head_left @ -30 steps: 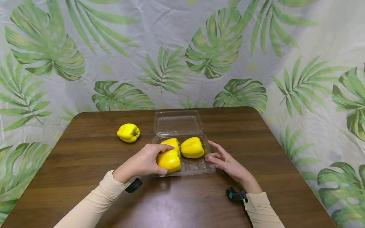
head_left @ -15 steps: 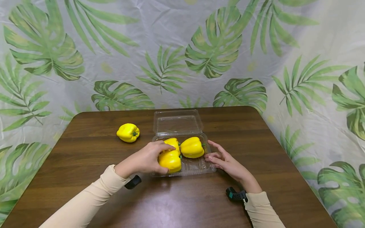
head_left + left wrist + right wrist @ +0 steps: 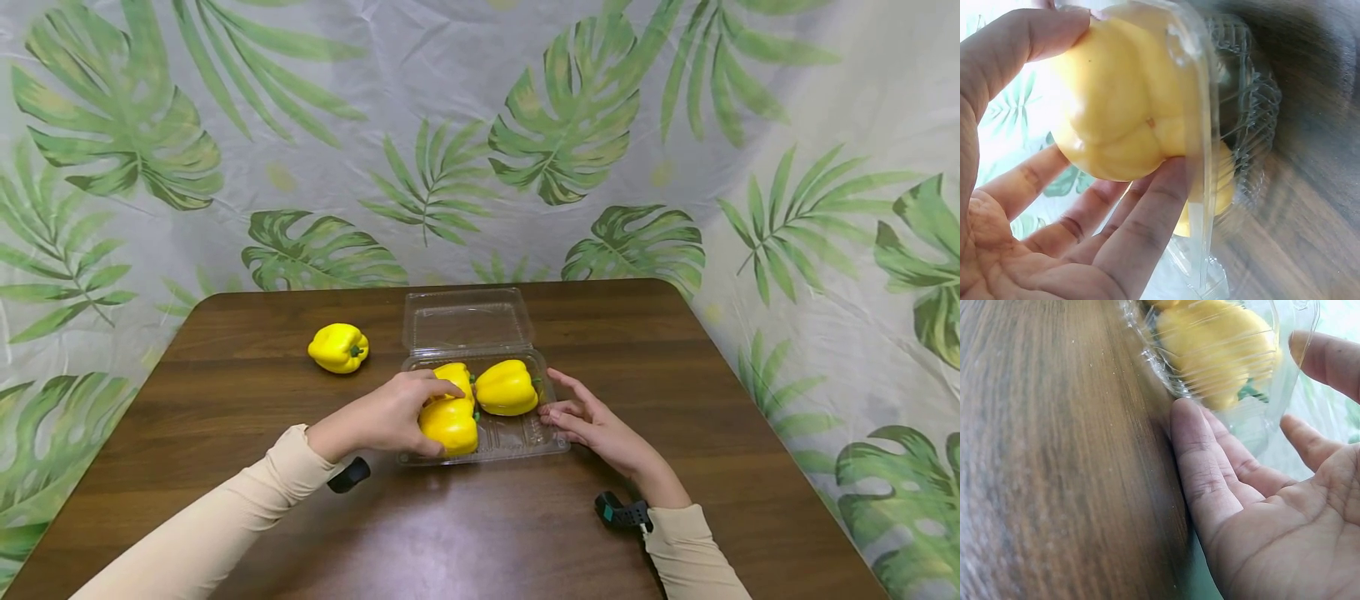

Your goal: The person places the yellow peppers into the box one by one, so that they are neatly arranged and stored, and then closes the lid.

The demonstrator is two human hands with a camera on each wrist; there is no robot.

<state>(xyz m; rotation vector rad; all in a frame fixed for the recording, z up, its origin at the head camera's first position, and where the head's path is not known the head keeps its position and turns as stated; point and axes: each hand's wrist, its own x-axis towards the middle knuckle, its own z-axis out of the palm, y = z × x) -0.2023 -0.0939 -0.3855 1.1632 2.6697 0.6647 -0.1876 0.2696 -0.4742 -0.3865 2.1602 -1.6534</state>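
Observation:
My left hand (image 3: 386, 417) grips a yellow bell pepper (image 3: 450, 427) at the front left of a clear plastic clamshell container (image 3: 517, 446). In the left wrist view the thumb lies on one side of this bell pepper (image 3: 1129, 94) and the fingers curl round the other. Behind it in the container is a second yellow bell pepper (image 3: 456, 379), partly hidden by my fingers. A third one (image 3: 506, 388) lies at the back right, its green stem toward the right. My right hand (image 3: 592, 421) rests against the container's right side with relaxed fingers, fingertips at the wall in the right wrist view.
Another yellow bell pepper (image 3: 338, 348) lies on the brown wooden table (image 3: 247, 400), left of the container. The container's hinged lid (image 3: 468, 321) is folded back, away from me. A leaf-patterned curtain (image 3: 450, 167) hangs behind the table.
My left hand and the bell pepper in it have shifted slightly to the right. The right hand has stayed at the container's side.

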